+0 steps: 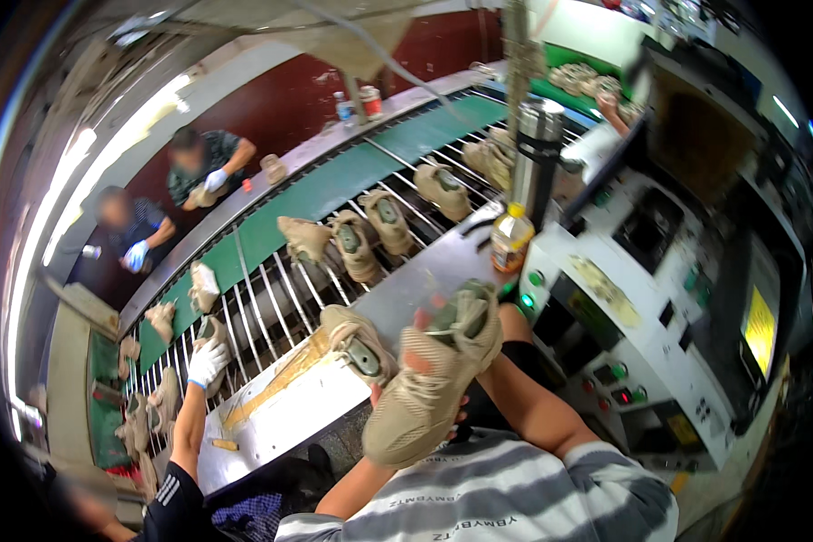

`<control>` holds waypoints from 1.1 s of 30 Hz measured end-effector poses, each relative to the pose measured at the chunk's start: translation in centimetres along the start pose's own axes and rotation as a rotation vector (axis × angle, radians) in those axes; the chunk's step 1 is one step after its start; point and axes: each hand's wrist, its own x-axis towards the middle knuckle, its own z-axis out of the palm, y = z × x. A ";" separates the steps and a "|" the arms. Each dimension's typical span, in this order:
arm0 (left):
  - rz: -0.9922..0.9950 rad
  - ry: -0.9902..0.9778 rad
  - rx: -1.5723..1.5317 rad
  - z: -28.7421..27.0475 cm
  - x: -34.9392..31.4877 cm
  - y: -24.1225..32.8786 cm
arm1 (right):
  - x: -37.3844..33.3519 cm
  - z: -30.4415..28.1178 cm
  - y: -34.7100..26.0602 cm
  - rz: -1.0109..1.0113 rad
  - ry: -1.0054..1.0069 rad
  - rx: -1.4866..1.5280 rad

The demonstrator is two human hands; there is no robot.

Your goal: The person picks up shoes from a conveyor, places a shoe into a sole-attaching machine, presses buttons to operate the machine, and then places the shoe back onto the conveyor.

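In front of my chest I hold up two tan knit sneakers. My left hand (377,395), mostly hidden, grips the nearer sneaker (411,411) from beneath, its toe pointing down toward me. My right hand (420,319) is closed around the farther sneaker (479,330), which shows laces and a green piece in its opening; most of that hand is behind the shoes. Just left of them, another tan sneaker (357,343) with a green insert lies on the metal ledge (285,411).
Beyond the ledge runs a roller conveyor (271,285) with a green belt (289,212) and several sneakers. At right stand a machine (596,316), a yellow-capped bottle (512,237) and a thermos (537,154). A co-worker's gloved hand (208,361) touches a shoe at left; two people work across.
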 end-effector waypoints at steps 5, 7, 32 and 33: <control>0.060 0.225 0.293 -1.7 2.9 -3.1 | -6.8 -7.8 -7.0 -0.318 -0.362 0.447; 0.135 0.213 0.342 -2.6 2.8 -2.8 | -12.4 -7.2 -9.1 -0.398 -0.234 0.309; 0.388 -0.336 2.200 -1.3 10.3 -5.5 | -22.1 -10.6 -2.0 -0.136 0.249 0.241; 0.440 -0.285 2.226 -1.5 10.6 -5.8 | -21.8 -10.3 -1.6 -0.193 0.286 0.207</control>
